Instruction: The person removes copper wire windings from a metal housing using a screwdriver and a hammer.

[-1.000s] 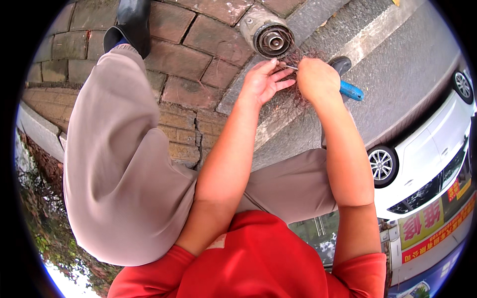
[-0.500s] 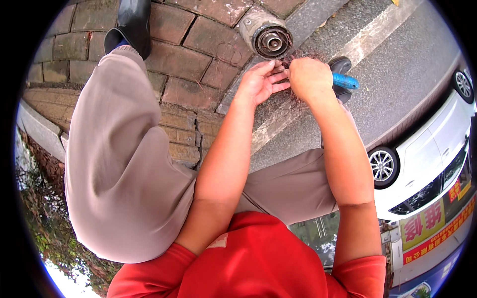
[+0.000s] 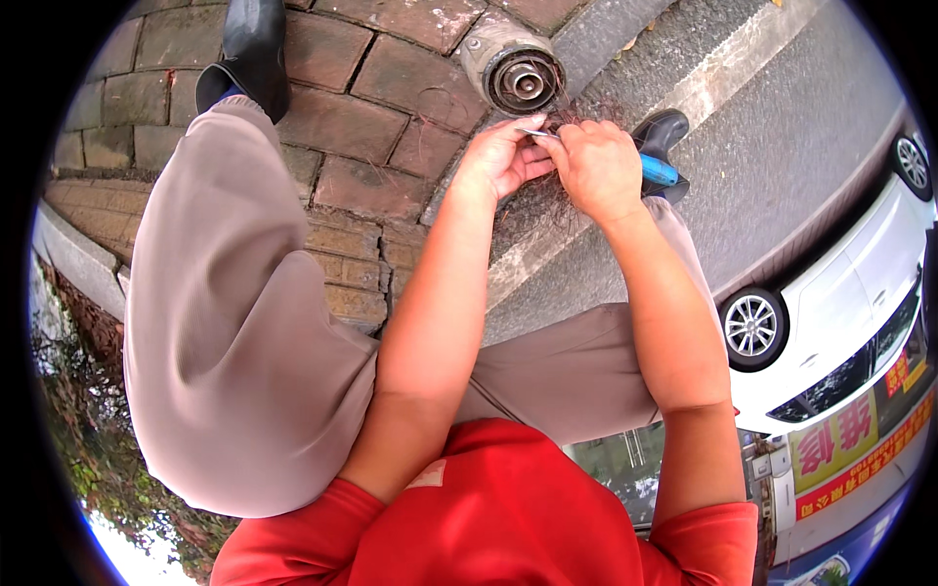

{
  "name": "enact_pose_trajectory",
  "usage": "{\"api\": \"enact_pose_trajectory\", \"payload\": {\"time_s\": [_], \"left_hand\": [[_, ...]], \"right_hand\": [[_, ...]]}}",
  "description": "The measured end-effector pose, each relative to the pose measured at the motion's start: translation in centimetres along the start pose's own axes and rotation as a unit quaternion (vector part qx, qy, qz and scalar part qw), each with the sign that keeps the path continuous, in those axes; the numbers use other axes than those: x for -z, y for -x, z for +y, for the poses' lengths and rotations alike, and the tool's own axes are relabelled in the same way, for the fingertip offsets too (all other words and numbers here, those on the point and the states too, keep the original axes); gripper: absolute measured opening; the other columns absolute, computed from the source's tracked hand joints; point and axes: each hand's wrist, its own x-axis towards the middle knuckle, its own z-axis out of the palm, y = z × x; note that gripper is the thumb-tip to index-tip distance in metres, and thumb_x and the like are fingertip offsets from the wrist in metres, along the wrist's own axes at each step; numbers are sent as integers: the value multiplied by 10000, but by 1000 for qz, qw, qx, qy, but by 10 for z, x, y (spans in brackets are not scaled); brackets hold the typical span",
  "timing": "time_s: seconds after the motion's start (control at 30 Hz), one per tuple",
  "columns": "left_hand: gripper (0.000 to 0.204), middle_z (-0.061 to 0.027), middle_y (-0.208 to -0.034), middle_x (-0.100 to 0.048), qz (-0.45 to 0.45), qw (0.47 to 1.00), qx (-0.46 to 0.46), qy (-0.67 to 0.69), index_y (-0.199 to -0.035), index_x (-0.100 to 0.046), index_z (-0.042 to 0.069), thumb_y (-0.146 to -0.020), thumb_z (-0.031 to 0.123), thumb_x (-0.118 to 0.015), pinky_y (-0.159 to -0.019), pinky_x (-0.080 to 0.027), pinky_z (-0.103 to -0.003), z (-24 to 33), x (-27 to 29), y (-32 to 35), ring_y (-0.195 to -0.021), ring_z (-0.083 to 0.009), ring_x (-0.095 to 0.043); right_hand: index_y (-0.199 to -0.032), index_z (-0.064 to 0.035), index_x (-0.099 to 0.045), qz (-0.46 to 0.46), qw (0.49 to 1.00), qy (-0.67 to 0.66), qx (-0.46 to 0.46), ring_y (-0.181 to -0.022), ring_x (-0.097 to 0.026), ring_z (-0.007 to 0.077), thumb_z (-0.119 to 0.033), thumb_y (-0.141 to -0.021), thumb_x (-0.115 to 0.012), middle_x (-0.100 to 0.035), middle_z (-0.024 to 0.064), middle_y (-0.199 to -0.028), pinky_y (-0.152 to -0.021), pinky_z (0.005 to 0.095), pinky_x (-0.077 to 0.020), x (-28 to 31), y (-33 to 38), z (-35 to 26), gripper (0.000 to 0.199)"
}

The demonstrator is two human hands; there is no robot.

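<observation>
My right hand [image 3: 601,168] is closed around a blue-handled tool [image 3: 659,171]. Its handle sticks out on the right, and a thin metal end [image 3: 536,133] shows between my two hands. The tool's exact kind is hidden by my grip. My left hand [image 3: 496,161] is closed at that metal end, thumb and forefinger against it, the other fingers curled below. Just beyond my hands lies a round metal housing [image 3: 479,54] with concentric rings and a central shaft [image 3: 527,86] facing me. Fine reddish-brown strands [image 3: 576,109] are tangled beside it and under my hands.
The housing rests on brick paving [image 3: 357,127] against a stone kerb [image 3: 606,44]. My dark shoes stand left [image 3: 256,49] and right [image 3: 660,132]. To the right runs asphalt with a white line [image 3: 723,78], and a white car [image 3: 831,313] is parked there.
My right hand has opened out from a fist-like hold and tilted, so the metal end now shows. My left fingers have closed toward it. The view has shifted slightly.
</observation>
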Motion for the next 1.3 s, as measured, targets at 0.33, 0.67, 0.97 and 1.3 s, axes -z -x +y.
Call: {"api": "enact_pose_trajectory", "payload": {"time_s": [0.33, 0.67, 0.97, 1.3], "left_hand": [[180, -151, -1073, -655, -32, 999, -29, -15, -1075, -612, 13, -917, 94, -590, -845, -538, -519, 0, 0, 2, -960, -283, -659], [167, -143, -1067, -653, -64, 996, -45, 34, -1066, -607, -2, -927, 90, -602, -888, -523, -502, -14, 6, 2, -980, -275, -649], [161, -120, -1055, -667, -110, 993, -40, 19, -1028, -624, 14, -890, 96, -637, -897, -510, -436, -17, 10, -5, -972, -235, -647], [177, -133, -1042, -669, -62, 998, -25, 7, -1007, -639, 1, -850, 81, -638, -895, -505, -438, -11, -2, 1, -977, -250, -641]], "right_hand": [[-839, -37, -629, -152, 972, 14, -179, -775, -672, 366, -305, -872, -649, -673, 200, -794, -684, 467, -527, 36, -12, -19, 271], [-868, -34, -666, -180, 971, -52, -148, -814, -669, 369, -304, -877, -627, -679, 197, -838, -731, 471, -519, 42, -14, -17, 273], [-834, -28, -664, -148, 970, -78, -177, -801, -657, 390, -304, -864, -641, -675, 203, -827, -729, 485, -504, 45, -13, -15, 279], [-819, -31, -660, -190, 956, -70, -211, -811, -658, 396, -345, -860, -646, -675, 217, -813, -729, 488, -500, 58, -15, -19, 317]]}}
